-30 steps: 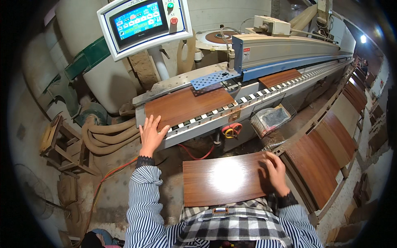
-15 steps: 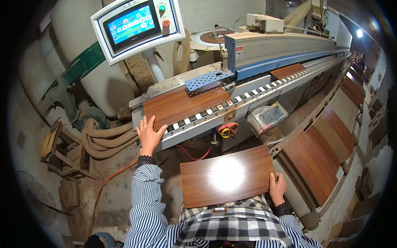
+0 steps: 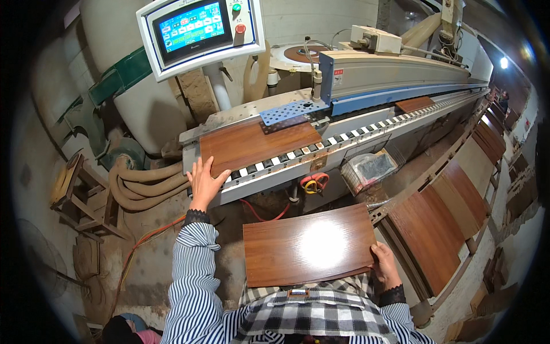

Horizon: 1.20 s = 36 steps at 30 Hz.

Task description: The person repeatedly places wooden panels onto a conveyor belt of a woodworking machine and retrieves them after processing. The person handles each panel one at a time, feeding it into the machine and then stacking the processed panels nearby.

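Note:
A brown wood-grain board (image 3: 246,146) lies flat on the edge of a long machine, its far part under a blue perforated plate (image 3: 292,112). My left hand (image 3: 206,182) rests at this board's near left corner, fingers spread and touching it. Close to my body is a second wood-grain board (image 3: 275,249) with a bright glare on its glossy face. My right hand (image 3: 386,266) grips its right edge, thumb on top and the other fingers partly hidden beneath. Black and white track pads (image 3: 267,164) run along the machine's front beside the first board.
A control panel (image 3: 195,31) with a lit screen stands at the back left. Another board (image 3: 415,104) sits farther along the track. To the right, a rack (image 3: 421,312) bears stacked boards (image 3: 429,238). Hoses (image 3: 150,184) and a wooden stool (image 3: 86,198) are at left. A wire basket (image 3: 372,169) hangs in front.
The board farther along the track has moved away to the right. My view has shifted slightly. My left hand stays at the first board's corner, and my right hand still holds the second board.

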Available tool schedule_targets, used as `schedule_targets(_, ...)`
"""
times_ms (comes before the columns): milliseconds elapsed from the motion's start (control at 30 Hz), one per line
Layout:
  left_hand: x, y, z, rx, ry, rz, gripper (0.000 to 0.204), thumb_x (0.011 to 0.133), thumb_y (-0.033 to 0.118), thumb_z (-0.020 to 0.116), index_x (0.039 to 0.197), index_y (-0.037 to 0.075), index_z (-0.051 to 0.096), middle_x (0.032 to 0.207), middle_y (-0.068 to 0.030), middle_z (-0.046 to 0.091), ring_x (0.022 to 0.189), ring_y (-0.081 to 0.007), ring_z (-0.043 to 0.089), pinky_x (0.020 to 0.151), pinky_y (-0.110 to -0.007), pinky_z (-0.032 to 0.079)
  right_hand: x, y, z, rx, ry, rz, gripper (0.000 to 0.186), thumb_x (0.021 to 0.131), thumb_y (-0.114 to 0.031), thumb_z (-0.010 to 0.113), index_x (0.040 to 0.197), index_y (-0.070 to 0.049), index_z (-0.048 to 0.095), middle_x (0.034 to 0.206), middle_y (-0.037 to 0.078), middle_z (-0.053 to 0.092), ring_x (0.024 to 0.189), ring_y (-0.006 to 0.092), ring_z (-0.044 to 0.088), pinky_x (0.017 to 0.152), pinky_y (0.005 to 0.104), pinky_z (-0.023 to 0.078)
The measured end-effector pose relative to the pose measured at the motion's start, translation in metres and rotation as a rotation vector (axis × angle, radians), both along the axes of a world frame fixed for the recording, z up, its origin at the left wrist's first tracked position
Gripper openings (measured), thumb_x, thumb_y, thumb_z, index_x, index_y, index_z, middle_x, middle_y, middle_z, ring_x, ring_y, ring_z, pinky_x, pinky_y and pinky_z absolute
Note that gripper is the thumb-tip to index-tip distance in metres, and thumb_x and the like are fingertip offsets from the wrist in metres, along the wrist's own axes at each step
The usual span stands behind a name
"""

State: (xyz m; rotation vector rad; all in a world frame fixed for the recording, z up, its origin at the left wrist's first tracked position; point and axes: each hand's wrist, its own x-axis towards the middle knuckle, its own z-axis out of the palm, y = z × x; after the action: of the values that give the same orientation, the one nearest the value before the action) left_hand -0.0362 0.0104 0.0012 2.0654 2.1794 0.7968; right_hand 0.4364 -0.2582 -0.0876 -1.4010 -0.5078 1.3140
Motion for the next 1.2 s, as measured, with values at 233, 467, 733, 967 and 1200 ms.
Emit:
schedule_targets(233,-0.019,-0.006,0.005,-0.083,-0.09,-0.073,0.073,0.087,0.053,0.06,0.144,0.011,0.042,0.154,-0.0222,0.027,0.144,-0.0368,0.022,0.115,-0.058,0.003,0.0,0.0,-0.004,0.021,-0.001,0.028,0.028,0.096,-0.021,0.057,0.115,-0.001,0.058,0.097,0.004,0.064,0.077,0.0118,0.06,0.064,0.026,0.051)
schedule_targets(467,-0.035,-0.016,0.001,0.027,-0.022,-0.139,0.057,0.092,0.044,0.057,0.139,0.014,0.049,0.147,-0.015,0.042,0.14,-0.0313,0.033,0.116,-0.054,0.008,0.001,-0.001,-0.009,0.016,-0.015,0.015,0.026,0.095,-0.017,0.056,0.114,0.001,0.059,0.101,0.004,0.063,0.087,0.0131,0.059,0.077,0.0277,0.049)
schedule_targets(733,-0.034,-0.016,-0.003,0.053,0.018,-0.122,0.053,0.091,0.041,0.059,0.137,0.015,0.052,0.147,-0.0126,0.044,0.139,-0.03,0.035,0.116,-0.052,0.011,-0.001,-0.001,-0.011,0.034,-0.045,-0.015,0.027,0.093,-0.018,0.06,0.114,-0.001,0.059,0.096,0.004,0.064,0.08,0.0125,0.06,0.069,0.0264,0.049)
schedule_targets(967,-0.033,-0.018,0.002,0.016,-0.018,-0.12,0.053,0.091,0.041,0.06,0.136,0.015,0.053,0.147,-0.0123,0.043,0.14,-0.0288,0.033,0.116,-0.053,0.009,-0.005,0.0,-0.004,0.034,-0.049,-0.028,0.029,0.093,-0.016,0.06,0.116,0.002,0.058,0.101,0.005,0.065,0.088,0.0133,0.061,0.08,0.0269,0.049)
schedule_targets(1200,-0.035,-0.014,0.003,0.0,-0.023,-0.128,0.054,0.09,0.041,0.062,0.136,0.014,0.053,0.147,-0.0127,0.044,0.14,-0.0299,0.034,0.115,-0.056,0.009,-0.004,-0.001,-0.006,0.044,-0.028,-0.02,0.028,0.094,-0.013,0.057,0.118,0.002,0.057,0.105,0.006,0.064,0.092,0.0141,0.06,0.085,0.0278,0.048)
